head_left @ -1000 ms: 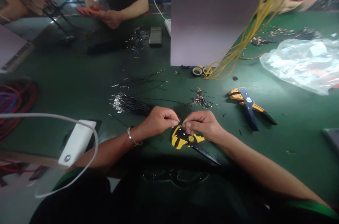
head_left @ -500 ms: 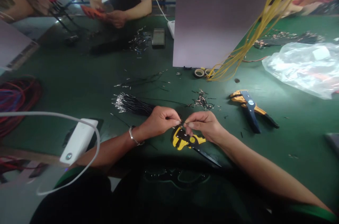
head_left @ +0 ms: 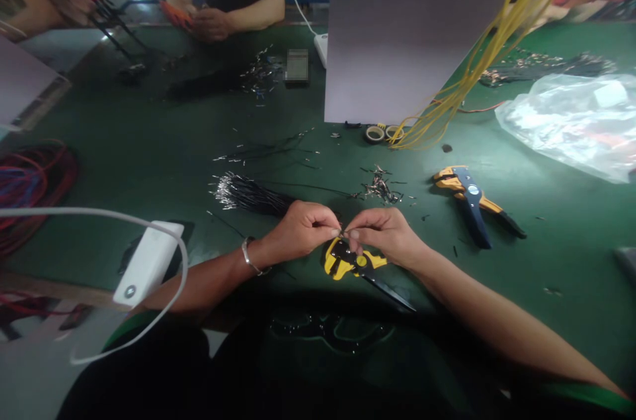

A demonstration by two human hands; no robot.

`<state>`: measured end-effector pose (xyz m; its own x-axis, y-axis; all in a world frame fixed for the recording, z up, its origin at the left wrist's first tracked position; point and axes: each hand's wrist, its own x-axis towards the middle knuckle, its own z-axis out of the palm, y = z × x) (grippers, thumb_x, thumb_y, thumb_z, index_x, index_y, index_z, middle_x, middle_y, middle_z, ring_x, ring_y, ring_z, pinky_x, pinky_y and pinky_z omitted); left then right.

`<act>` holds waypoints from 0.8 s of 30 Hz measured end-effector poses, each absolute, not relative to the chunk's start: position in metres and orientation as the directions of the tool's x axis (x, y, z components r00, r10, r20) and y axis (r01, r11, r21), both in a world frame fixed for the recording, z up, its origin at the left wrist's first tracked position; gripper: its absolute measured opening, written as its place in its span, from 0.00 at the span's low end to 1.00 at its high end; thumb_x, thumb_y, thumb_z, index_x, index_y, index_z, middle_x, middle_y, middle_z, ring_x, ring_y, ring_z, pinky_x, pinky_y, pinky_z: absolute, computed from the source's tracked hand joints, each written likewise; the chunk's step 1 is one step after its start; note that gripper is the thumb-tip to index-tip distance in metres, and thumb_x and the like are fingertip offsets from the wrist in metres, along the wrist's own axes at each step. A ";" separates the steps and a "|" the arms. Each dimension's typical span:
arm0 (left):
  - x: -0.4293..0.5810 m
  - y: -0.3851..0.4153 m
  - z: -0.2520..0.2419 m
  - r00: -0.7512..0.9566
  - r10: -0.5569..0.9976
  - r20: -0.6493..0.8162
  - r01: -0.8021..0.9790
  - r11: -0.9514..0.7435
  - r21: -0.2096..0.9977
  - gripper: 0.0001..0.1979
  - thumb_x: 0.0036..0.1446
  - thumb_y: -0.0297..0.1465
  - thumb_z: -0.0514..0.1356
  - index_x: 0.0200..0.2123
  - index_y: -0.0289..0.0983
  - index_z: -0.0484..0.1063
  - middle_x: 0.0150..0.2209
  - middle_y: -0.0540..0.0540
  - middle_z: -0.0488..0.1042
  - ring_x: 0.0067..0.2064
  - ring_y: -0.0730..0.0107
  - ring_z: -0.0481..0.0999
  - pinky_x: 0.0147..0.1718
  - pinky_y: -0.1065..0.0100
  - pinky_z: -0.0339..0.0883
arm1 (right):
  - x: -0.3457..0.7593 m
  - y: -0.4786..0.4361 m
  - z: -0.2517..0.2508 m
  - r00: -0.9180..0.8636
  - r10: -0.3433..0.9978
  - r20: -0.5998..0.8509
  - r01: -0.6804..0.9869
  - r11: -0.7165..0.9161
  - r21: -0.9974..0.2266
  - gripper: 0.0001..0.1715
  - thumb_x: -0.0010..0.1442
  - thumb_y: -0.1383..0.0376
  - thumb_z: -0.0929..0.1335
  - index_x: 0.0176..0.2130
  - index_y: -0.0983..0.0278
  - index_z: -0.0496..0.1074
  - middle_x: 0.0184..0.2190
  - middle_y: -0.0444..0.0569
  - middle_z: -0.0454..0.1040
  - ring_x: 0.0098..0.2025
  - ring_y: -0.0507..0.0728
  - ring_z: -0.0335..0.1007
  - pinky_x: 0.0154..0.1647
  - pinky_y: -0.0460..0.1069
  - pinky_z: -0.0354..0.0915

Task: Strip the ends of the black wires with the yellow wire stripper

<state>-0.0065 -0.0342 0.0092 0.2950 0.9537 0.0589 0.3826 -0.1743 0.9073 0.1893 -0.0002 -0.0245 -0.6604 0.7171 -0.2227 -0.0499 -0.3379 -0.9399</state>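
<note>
My left hand [head_left: 311,229] and my right hand [head_left: 385,234] meet fingertip to fingertip over the table. Both are closed in a pinch on a thin wire [head_left: 342,233], which the fingers mostly hide. Just below lies a yellow and black wire stripper [head_left: 338,262], partly covered by my right hand. Beyond my left hand rests a bundle of black wires [head_left: 253,196] with bare, shiny ends. A small heap of wire scraps [head_left: 380,187] sits past my right hand.
A second wire stripper [head_left: 471,198], orange and dark blue, lies to the right. Yellow wires [head_left: 464,89] hang by a pale panel [head_left: 397,42]. A clear plastic bag [head_left: 576,122] is at far right, a white power bank [head_left: 149,264] at left. Across the table, a co-worker's hand [head_left: 211,24] holds an orange tool.
My fingertips have drawn slightly closer together over the wire. The co-worker's hands opposite have shifted a little. The view has moved only slightly.
</note>
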 end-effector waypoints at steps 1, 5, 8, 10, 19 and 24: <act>-0.007 -0.035 0.009 0.294 0.954 0.063 0.377 -0.176 0.909 0.06 0.50 0.25 0.61 0.23 0.34 0.74 0.22 0.50 0.75 0.25 0.77 0.72 0.25 0.75 0.64 | 0.189 0.000 -0.025 -0.656 0.721 -0.225 -0.044 -0.334 -0.942 0.05 0.50 0.65 0.74 0.28 0.66 0.78 0.19 0.45 0.76 0.19 0.50 0.69 0.23 0.46 0.67; -0.006 -0.035 0.008 0.284 0.957 0.060 0.351 -0.162 0.922 0.05 0.50 0.26 0.61 0.23 0.34 0.75 0.22 0.50 0.75 0.25 0.77 0.72 0.25 0.75 0.65 | 0.190 0.001 -0.026 -0.649 0.731 -0.212 -0.037 -0.308 -0.951 0.06 0.50 0.65 0.74 0.28 0.67 0.78 0.18 0.45 0.76 0.19 0.49 0.68 0.23 0.45 0.67; -0.007 -0.035 0.010 0.273 0.962 0.013 0.342 -0.109 0.933 0.05 0.49 0.25 0.62 0.23 0.34 0.75 0.21 0.50 0.74 0.25 0.77 0.72 0.25 0.75 0.64 | 0.191 0.001 -0.028 -0.660 0.724 -0.200 -0.063 -0.320 -0.945 0.06 0.51 0.65 0.74 0.29 0.67 0.78 0.18 0.45 0.76 0.19 0.49 0.69 0.22 0.45 0.66; -0.007 -0.035 0.011 0.268 0.963 -0.020 0.336 -0.074 0.939 0.05 0.49 0.25 0.62 0.22 0.33 0.75 0.21 0.50 0.74 0.25 0.77 0.71 0.25 0.76 0.64 | 0.192 0.001 -0.029 -0.666 0.719 -0.198 -0.087 -0.338 -0.937 0.06 0.51 0.65 0.74 0.28 0.67 0.78 0.18 0.45 0.76 0.18 0.49 0.68 0.21 0.45 0.66; -0.009 -0.034 0.011 0.244 0.962 -0.125 0.264 0.058 0.963 0.03 0.47 0.26 0.63 0.23 0.33 0.76 0.22 0.49 0.75 0.25 0.76 0.72 0.24 0.75 0.64 | 0.192 0.002 -0.027 -0.665 0.717 -0.208 -0.106 -0.366 -0.925 0.07 0.49 0.64 0.74 0.27 0.67 0.78 0.17 0.45 0.75 0.18 0.50 0.68 0.19 0.45 0.65; -0.009 -0.033 0.010 0.231 0.961 -0.153 0.254 0.092 0.963 0.03 0.47 0.24 0.63 0.23 0.33 0.76 0.22 0.50 0.75 0.25 0.77 0.72 0.24 0.76 0.64 | 0.193 0.003 -0.026 -0.665 0.714 -0.219 -0.098 -0.374 -0.922 0.06 0.49 0.64 0.74 0.27 0.66 0.78 0.17 0.45 0.75 0.17 0.50 0.68 0.19 0.45 0.65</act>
<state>-0.0091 -0.0332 0.0102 0.2314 0.9608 -0.1527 0.2543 0.0918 0.9628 0.1928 0.0029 -0.0261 -0.6651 0.7138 -0.2193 -0.0978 -0.3743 -0.9221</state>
